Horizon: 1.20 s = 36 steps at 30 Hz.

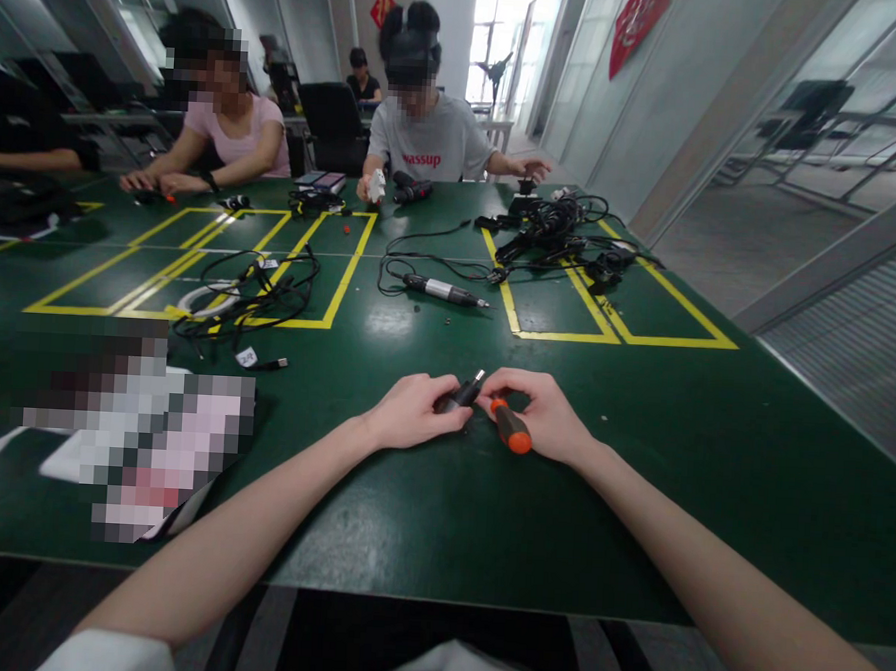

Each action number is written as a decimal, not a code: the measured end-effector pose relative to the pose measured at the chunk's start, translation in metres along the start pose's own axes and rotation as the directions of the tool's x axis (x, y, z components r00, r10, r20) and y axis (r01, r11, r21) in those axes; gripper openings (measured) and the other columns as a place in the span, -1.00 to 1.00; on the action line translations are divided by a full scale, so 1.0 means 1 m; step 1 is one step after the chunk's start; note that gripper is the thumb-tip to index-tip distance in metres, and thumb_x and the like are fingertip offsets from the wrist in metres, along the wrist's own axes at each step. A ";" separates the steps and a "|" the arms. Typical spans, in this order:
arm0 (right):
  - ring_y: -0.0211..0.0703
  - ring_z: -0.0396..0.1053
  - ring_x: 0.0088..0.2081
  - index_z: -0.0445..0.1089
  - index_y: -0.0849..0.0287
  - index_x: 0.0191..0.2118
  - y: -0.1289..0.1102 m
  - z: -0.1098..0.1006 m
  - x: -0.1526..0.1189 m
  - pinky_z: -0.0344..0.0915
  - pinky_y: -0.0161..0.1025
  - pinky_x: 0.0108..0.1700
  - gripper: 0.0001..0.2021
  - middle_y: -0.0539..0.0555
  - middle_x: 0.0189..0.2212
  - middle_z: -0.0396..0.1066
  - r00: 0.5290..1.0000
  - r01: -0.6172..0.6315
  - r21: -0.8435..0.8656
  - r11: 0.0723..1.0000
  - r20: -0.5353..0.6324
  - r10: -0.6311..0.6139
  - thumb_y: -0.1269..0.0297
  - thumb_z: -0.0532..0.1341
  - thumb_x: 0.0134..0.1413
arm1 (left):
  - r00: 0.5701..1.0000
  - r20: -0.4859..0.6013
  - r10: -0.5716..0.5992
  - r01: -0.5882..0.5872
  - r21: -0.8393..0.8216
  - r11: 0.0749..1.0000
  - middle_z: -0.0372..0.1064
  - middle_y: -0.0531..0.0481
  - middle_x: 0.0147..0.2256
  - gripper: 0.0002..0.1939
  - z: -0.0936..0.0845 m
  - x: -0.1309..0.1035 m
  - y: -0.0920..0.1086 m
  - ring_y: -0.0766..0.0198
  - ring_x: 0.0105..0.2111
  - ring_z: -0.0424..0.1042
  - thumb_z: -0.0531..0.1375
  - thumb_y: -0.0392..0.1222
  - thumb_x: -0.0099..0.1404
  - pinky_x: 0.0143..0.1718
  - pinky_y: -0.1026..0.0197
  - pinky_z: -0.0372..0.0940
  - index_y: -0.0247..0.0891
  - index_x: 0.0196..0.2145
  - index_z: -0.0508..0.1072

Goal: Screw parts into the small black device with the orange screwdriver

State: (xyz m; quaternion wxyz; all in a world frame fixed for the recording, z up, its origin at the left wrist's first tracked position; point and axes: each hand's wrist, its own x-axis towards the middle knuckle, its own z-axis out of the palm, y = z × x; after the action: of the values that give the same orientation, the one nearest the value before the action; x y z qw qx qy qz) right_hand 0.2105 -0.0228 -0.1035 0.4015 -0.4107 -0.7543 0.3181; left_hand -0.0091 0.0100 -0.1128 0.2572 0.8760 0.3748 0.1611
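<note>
My left hand [412, 412] is closed round a small black piece [466, 392] with a bright metal end, like a plug; its exact kind is hard to make out. A screwdriver [511, 428] with a black and orange handle lies in my right hand [553, 413], whose thumb and forefinger are pinched by its front end. The shaft and tip of the screwdriver are hidden by the fingers. Both hands are close together, low over the green table [379, 512], with the metal end of the black piece almost at my right fingertips.
Ahead lie a silver-black pen-shaped power tool [442, 291], a heap of black cables [551, 231] and coiled cables [247, 290]. Yellow tape [353, 270] marks the table. Blurred white and pink items [187, 442] lie at left. Across sit co-workers, one [428, 134] near a black drill [412, 187].
</note>
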 end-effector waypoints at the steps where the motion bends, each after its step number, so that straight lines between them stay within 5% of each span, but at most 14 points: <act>1: -0.15 0.43 -0.43 0.53 0.14 -0.43 0.001 0.000 0.000 0.41 -0.21 -0.34 -0.89 0.05 -0.46 0.55 1.000 -0.002 0.001 1.000 -0.004 0.002 0.28 0.33 0.10 | 1.000 -0.007 -0.007 0.007 -0.002 1.000 0.30 0.13 -0.51 -0.74 -0.001 0.000 -0.001 0.32 -0.49 0.28 0.18 0.01 0.37 -0.42 0.26 0.05 -0.21 -0.38 0.38; 10: -0.01 0.59 -0.26 0.65 0.11 -0.28 0.010 -0.002 0.000 0.49 -0.09 -0.14 -0.85 0.12 -0.29 0.67 0.986 -0.068 0.003 0.998 -0.154 0.068 0.17 0.36 0.14 | 0.995 -0.094 -0.019 0.017 -0.018 1.000 0.42 0.07 -0.37 -0.70 -0.010 -0.002 -0.019 0.27 -0.40 0.36 0.24 0.08 0.39 -0.35 0.25 0.18 -0.22 -0.16 0.45; 16: 0.06 0.62 -0.22 0.66 0.16 -0.29 0.030 -0.004 0.004 0.52 -0.03 -0.08 -0.68 0.16 -0.28 0.68 0.893 -0.199 0.056 0.978 -0.401 0.204 0.00 0.30 0.19 | 0.989 -0.119 0.087 -0.076 0.097 0.992 0.48 -0.04 -0.23 -0.64 -0.010 -0.002 -0.021 0.17 -0.23 0.43 0.22 0.11 0.44 -0.17 0.15 0.32 -0.22 -0.02 0.46; 19: 0.03 0.61 -0.26 0.65 0.16 -0.26 0.038 -0.002 0.004 0.53 -0.06 -0.12 -0.58 0.17 -0.27 0.67 0.880 -0.225 0.117 0.967 -0.402 0.253 -0.13 0.32 0.14 | 0.981 -0.125 0.149 -0.130 0.152 0.980 0.48 -0.08 -0.19 -0.65 -0.008 -0.002 -0.022 0.12 -0.16 0.43 0.19 0.10 0.46 -0.10 0.08 0.35 -0.22 0.00 0.47; 25: 0.08 0.60 -0.01 0.65 0.11 -0.16 0.036 0.004 0.001 0.45 0.05 0.19 -0.58 0.18 -0.07 0.66 0.906 -0.261 0.176 0.949 -0.295 0.304 -0.15 0.31 0.14 | 0.973 -0.185 0.136 -0.101 0.190 0.977 0.45 -0.15 -0.13 -0.71 -0.005 -0.002 -0.025 0.06 -0.11 0.43 0.18 -0.02 0.44 -0.05 0.01 0.39 -0.27 -0.04 0.51; 30: 0.06 0.63 -0.18 0.65 0.16 -0.24 0.030 0.003 0.001 0.56 -0.02 -0.05 -0.53 0.19 -0.25 0.67 0.924 -0.240 0.114 0.964 -0.276 0.263 -0.19 0.26 0.20 | 0.976 -0.197 0.092 -0.082 0.058 0.995 0.48 -0.13 -0.15 -0.66 -0.004 -0.001 -0.028 0.08 -0.13 0.45 0.28 0.00 0.35 -0.05 0.01 0.41 -0.26 -0.04 0.51; 36: -0.05 0.61 -0.38 0.59 0.20 -0.36 0.025 0.005 0.002 0.55 -0.16 -0.29 -0.42 0.18 -0.38 0.65 0.939 -0.173 0.169 0.970 -0.269 0.215 -0.32 0.25 0.16 | 0.975 -0.219 -0.029 -0.011 -0.179 0.984 0.54 -0.01 -0.23 -0.64 -0.006 -0.003 -0.026 0.24 -0.31 0.48 0.35 -0.06 0.26 -0.26 0.18 0.38 -0.24 -0.05 0.46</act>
State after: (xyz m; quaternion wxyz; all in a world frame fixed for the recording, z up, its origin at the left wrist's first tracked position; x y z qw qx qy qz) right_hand 0.2150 -0.0099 -0.1254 0.5012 -0.4950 -0.6194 0.3467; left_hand -0.0288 0.0252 -0.1225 0.2927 0.8243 0.3890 0.2892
